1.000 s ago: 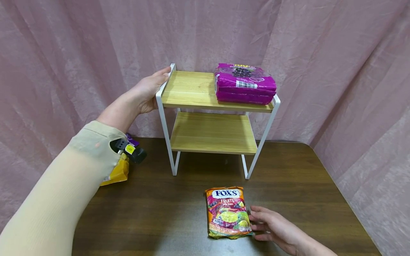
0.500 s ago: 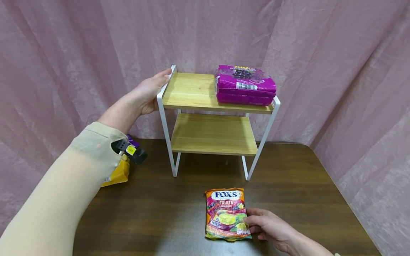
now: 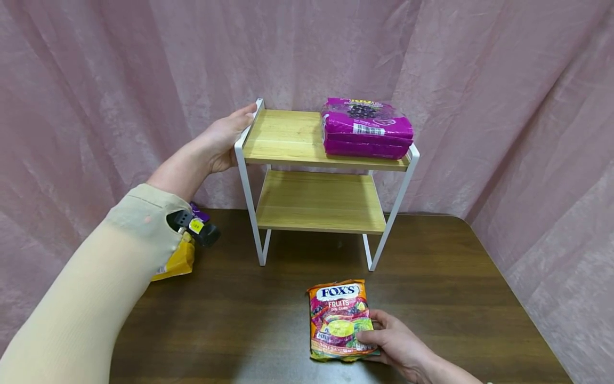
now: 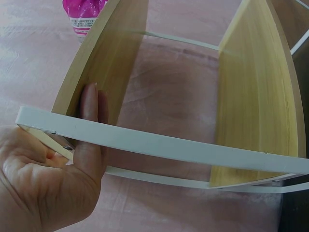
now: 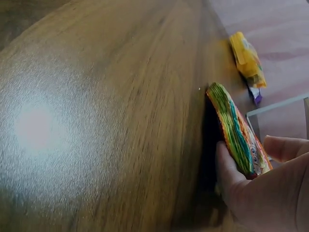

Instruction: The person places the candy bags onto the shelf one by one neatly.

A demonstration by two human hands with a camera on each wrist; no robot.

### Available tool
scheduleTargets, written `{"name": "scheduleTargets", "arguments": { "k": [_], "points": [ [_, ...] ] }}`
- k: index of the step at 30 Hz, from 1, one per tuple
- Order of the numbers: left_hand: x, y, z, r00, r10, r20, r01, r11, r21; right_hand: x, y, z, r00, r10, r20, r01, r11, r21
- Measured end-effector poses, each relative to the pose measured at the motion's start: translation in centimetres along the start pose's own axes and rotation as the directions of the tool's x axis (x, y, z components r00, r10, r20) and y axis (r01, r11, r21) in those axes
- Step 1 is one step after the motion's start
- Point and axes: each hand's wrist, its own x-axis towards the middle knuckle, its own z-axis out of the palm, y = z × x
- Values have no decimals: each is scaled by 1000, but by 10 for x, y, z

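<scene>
A small two-tier shelf rack [image 3: 283, 133] with light wooden boards and a white metal frame stands on the table. My left hand [image 3: 225, 138] grips the left side of its top tier, thumb under the board [image 4: 89, 104] in the left wrist view. At the front lies an orange and multicoloured Fox's Fruits candy bag [image 3: 338, 317]. My right hand [image 3: 400, 344] pinches its lower right edge, thumb on the printed face and fingers beneath. Seen from the right wrist, the bag's crimped end [image 5: 234, 128] sits between thumb and fingers, with dark shadow alongside it.
A purple grape-printed pack [image 3: 366, 141] occupies the right end of the top tier. Partly hidden behind my left forearm, a yellow bag [image 3: 179, 260] lies on the dark wooden table [image 3: 230, 320] with a purple package [image 3: 199, 213] beyond it. Pink curtains [image 3: 297, 53] hang behind and at the right.
My right hand has moved left onto the candy bag, from fingers beside its edge to a pinch on it, and the bag has shifted slightly. The left hand keeps its grip on the shelf rack.
</scene>
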Motion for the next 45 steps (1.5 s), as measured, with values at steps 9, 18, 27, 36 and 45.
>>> {"name": "scheduleTargets", "arguments": {
  "k": [9,18,27,36,45],
  "points": [
    [0,-2,-1,1000,4,1,-4,1000,-14,1,-2,4,999,21,-27,-20,1000,19],
    [2,-2,0,1000,-3,-2,3,1000,-13,5,-1,4,998,36,-58,-35,999,15],
    [1,0,0,1000,-5,0,5,1000,-4,8,5,1,998,16,-68,-15,1000,14],
    [-1,2,1,1000,-12,-4,12,1000,3,10,8,0,999,2,-46,0,999,45],
    [-1,2,0,1000,-10,-3,10,1000,4,10,10,0,1000,23,-19,-21,995,99]
  ]
}}
